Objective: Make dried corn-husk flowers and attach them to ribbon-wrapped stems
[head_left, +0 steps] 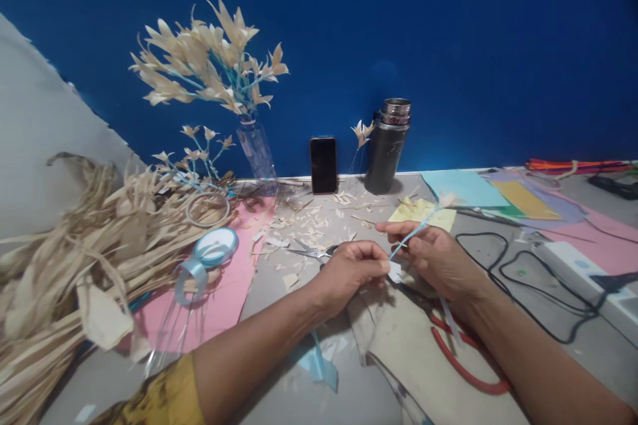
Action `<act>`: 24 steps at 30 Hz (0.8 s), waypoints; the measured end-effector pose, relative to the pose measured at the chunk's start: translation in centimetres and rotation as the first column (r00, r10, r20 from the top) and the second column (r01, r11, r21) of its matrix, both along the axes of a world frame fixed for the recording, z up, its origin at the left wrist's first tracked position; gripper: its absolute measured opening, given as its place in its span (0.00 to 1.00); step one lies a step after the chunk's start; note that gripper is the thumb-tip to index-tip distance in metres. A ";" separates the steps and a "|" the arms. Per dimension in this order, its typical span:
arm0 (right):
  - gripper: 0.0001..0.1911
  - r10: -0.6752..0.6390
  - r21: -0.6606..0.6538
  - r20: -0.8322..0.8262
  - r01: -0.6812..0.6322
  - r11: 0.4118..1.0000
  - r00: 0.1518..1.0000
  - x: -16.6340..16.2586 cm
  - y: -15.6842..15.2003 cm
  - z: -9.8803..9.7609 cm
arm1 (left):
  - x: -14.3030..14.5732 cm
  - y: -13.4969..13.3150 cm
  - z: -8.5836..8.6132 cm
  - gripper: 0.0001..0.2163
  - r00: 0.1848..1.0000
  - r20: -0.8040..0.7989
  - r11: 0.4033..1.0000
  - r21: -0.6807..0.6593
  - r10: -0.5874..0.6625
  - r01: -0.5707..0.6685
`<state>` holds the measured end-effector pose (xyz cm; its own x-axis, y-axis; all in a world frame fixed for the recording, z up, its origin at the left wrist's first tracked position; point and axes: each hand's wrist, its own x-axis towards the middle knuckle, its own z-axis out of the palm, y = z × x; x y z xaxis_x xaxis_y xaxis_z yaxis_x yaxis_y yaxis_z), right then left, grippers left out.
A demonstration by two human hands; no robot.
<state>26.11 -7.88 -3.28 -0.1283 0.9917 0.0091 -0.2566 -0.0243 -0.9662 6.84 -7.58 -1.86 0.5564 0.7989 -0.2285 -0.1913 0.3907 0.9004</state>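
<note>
My left hand (356, 269) pinches the lower end of a thin stem wrapped in light blue tape (413, 234). A pale flower (448, 200), blurred, tops that stem. My right hand (443, 259) holds the stem loosely between thumb and fingers, with the index finger stretched toward the left. A pale strip (451, 322) hangs below my right hand; its upper end is hidden. Under my hands lie pliers with red handles (466, 372) on a beige cloth (399, 345). Scissors (312, 253) lie partly hidden behind my left hand.
Dried husks (94, 246) heap at left beside ribbon rolls (215, 247) on pink paper (254, 226). Behind stand a bottle of pale flowers (256, 149), a phone (323, 166) and a dark flask (386, 156). A power strip (583, 279), black cable and coloured sheets (466, 189) lie right.
</note>
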 end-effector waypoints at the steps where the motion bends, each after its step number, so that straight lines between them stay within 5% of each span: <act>1: 0.20 -0.038 -0.020 0.012 0.039 0.999 0.999 -0.1 0.1 -0.1 | 0.1 0.0 0.1 0.10 0.999 -0.033 0.998 0.056 0.033 -0.031; 7: 0.15 -0.141 0.002 0.092 0.141 0.990 0.986 -0.3 0.3 -0.1 | 0.1 0.0 -0.2 0.11 0.998 -0.056 0.998 0.051 0.030 -0.028; 16: 0.14 0.107 0.036 0.040 -0.109 0.993 0.993 0.4 0.0 0.3 | 0.0 0.2 -0.6 0.14 0.981 0.149 0.962 -0.223 -0.127 0.159; 24: 0.17 -0.017 -0.036 0.104 0.021 0.999 0.994 -0.2 0.0 0.2 | 0.3 0.1 -0.5 0.11 0.998 0.064 0.998 -0.070 0.012 -0.007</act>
<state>25.88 -7.87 -3.04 -0.1081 0.9934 -0.0395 -0.1562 -0.0562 -0.9861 7.14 -7.52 -2.33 0.5642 0.7876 -0.2476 -0.2519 0.4499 0.8568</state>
